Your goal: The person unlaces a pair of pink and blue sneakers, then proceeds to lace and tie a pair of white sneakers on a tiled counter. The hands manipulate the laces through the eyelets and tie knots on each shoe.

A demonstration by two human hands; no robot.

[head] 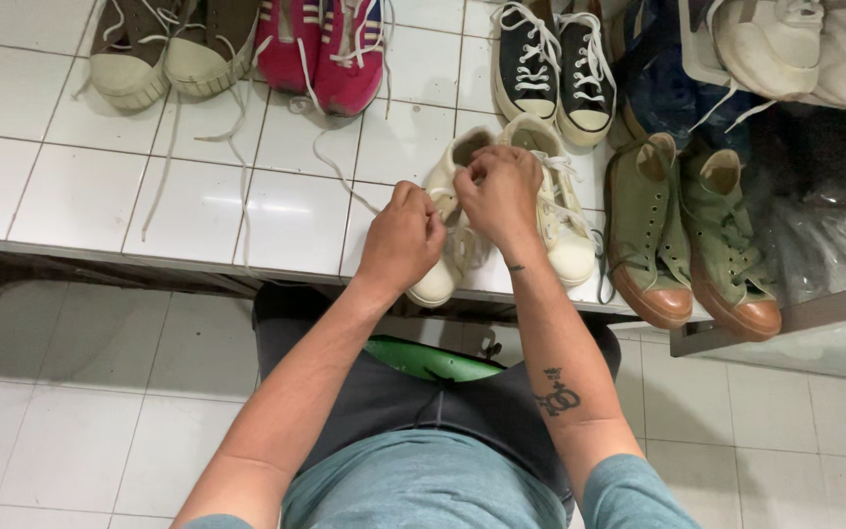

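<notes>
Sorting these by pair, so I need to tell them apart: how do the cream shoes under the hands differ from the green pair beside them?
The cream pair is pale all over; the green pair is olive with brown toe caps. Both hands, left hand and right hand, work on the cream pair; nobody touches the green pair. The cream pair looks smaller. Both are lace-up sneakers on the white tiled ledge, toes toward the person.

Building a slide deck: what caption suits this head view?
Both hands, left hand and right hand, work the laces of a cream sneaker on a white tiled ledge lined with shoe pairs.

Bright, even overhead light gives a soft glare patch on the white-tiled tabletop [286, 211], shadow beneath its front edge, and sharp focus with slight wide-angle stretching toward the corners.
</notes>
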